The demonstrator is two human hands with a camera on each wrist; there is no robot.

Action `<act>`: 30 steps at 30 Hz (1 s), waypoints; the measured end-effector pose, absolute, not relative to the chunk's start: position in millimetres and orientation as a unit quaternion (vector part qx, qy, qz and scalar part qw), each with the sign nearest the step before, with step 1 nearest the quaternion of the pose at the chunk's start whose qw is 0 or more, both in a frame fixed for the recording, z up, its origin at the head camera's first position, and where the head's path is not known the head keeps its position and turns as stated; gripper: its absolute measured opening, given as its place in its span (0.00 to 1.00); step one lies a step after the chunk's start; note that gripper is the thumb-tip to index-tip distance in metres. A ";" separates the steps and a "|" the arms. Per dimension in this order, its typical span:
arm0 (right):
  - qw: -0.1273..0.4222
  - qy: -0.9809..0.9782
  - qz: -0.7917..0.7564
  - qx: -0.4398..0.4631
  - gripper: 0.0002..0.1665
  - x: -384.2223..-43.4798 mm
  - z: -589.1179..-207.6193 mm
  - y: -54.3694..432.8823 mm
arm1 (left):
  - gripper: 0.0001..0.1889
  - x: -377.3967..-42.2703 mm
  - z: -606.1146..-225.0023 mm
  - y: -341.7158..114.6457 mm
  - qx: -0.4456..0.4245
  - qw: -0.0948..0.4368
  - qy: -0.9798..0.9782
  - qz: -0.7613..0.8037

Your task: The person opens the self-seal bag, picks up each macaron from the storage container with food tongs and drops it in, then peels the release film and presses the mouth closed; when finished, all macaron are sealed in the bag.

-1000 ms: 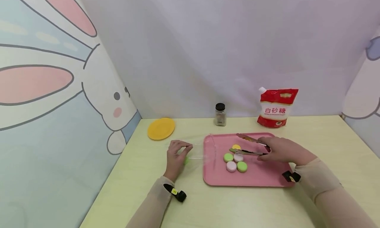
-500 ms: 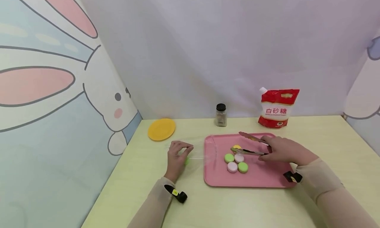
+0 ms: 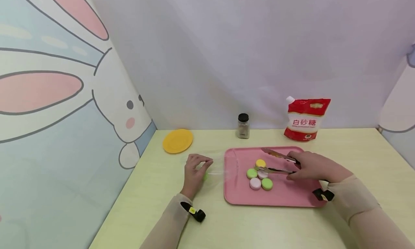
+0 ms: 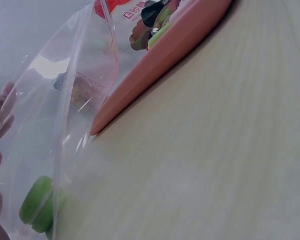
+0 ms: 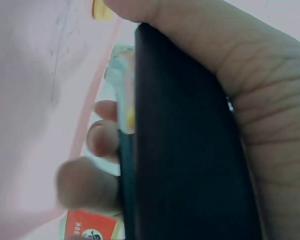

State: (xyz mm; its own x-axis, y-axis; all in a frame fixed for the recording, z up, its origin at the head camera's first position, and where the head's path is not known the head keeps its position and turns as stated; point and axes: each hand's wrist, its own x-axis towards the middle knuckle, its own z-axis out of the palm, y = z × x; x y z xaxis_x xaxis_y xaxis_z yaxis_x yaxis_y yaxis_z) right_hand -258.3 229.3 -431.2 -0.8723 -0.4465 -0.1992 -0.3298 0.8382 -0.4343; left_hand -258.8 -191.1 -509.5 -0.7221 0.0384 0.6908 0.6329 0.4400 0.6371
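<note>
Head view first: we see the right hand (image 3: 309, 166) wrapped round a pair of tongs (image 3: 277, 170); the right wrist view shows a dark handle between thumb and fingers. The tongs' arms stand well apart, nothing visibly clasped between them. The left hand (image 3: 193, 174) brings thumb and fingertips together, pinching a clear bag (image 4: 40, 130), inside which a green macaron (image 4: 34, 200) shows.

Just by the tongs' tips is the yellow macaron (image 3: 260, 163), at twelve o'clock of a cluster with two more green macarons (image 3: 251, 173) and two pink macarons (image 3: 255, 184). We judge them light, smooth and perhaps fragile, so a gentle squeeze across their sides should suit them. The bag looks limp and slippery; we would hold it by its rim. The tongs seem stiff but springy, best held by their handles.

The cluster sits on the nine o'clock side of a pink tray (image 3: 291, 193), whose edge the bag's mouth overlaps in view. Beneath is a pale bench (image 3: 233, 227). From the tray, we find a yellow plate (image 3: 178, 141) towards ten o'clock, a black-lidded jar (image 3: 243, 127) at eleven and a sugar pouch (image 3: 307, 121) at one. A rabbit-painted wall (image 3: 123, 83) rises at ten.
</note>
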 end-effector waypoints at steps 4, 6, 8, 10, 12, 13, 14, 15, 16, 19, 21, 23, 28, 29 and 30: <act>0.157 0.944 -0.205 -0.207 0.34 -258.2 -430.0 229.6 | 0.02 -259.1 -508.4 -190.2 -0.212 0.305 -0.791 -0.487; 0.159 0.943 -0.208 -0.207 0.34 -257.7 -430.6 229.4 | 0.03 -258.9 -509.2 -189.8 -0.211 0.305 -0.789 -0.489; 0.162 0.942 -0.210 -0.205 0.34 -257.3 -431.8 229.6 | 0.03 -258.5 -510.0 -189.5 -0.212 0.308 -0.789 -0.488; 0.164 0.941 -0.212 -0.205 0.34 -256.8 -432.4 229.6 | 0.03 -258.3 -510.8 -189.2 -0.213 0.312 -0.788 -0.486; 0.166 0.941 -0.210 -0.207 0.35 -256.7 -432.9 229.6 | 0.04 -257.5 -509.9 -189.0 -0.213 0.312 -0.789 -0.485; 0.167 0.941 -0.209 -0.208 0.36 -256.6 -432.6 229.6 | 0.04 -256.8 -508.8 -188.6 -0.213 0.313 -0.789 -0.484; 0.167 0.940 -0.208 -0.212 0.37 -256.6 -432.6 229.6 | 0.04 -255.6 -506.8 -188.0 -0.214 0.313 -0.788 -0.484; 0.168 0.939 -0.209 -0.214 0.38 -256.5 -432.3 229.6 | 0.04 -254.1 -504.2 -187.1 -0.216 0.312 -0.788 -0.485; 0.169 0.938 -0.212 -0.217 0.38 -256.4 -431.9 229.6 | 0.04 -252.2 -500.8 -186.1 -0.217 0.311 -0.787 -0.486; 0.177 0.934 -0.220 -0.217 0.37 -256.5 -430.6 229.8 | 0.04 -245.5 -489.3 -182.6 -0.221 0.311 -0.785 -0.489; 0.176 0.935 -0.218 -0.219 0.36 -256.9 -429.7 230.4 | 0.04 -242.6 -484.4 -181.1 -0.225 0.314 -0.784 -0.487; 0.167 0.938 -0.207 -0.221 0.39 -257.7 -428.9 231.6 | 0.04 -241.0 -482.0 -180.3 -0.226 0.315 -0.783 -0.486; 0.136 0.949 -0.183 -0.216 0.47 -260.9 -427.1 235.2 | 0.04 -241.4 -483.9 -180.3 -0.219 0.310 -0.785 -0.490; 0.134 0.950 -0.183 -0.213 0.48 -261.4 -427.1 235.4 | 0.04 -241.6 -484.6 -180.6 -0.217 0.308 -0.786 -0.491; 0.134 0.952 -0.182 -0.209 0.48 -262.1 -427.9 235.6 | 0.03 -241.7 -485.4 -180.7 -0.215 0.308 -0.786 -0.491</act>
State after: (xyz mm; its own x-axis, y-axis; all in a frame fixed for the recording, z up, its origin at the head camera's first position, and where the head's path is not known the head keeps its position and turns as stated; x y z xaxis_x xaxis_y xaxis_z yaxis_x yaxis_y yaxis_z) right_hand -262.1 235.6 -427.9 -0.8770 -0.4458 -0.1794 -0.3481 0.8468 -0.4022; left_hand -241.7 -180.7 -485.4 -0.7175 0.0360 0.6956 0.6409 0.4253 0.6390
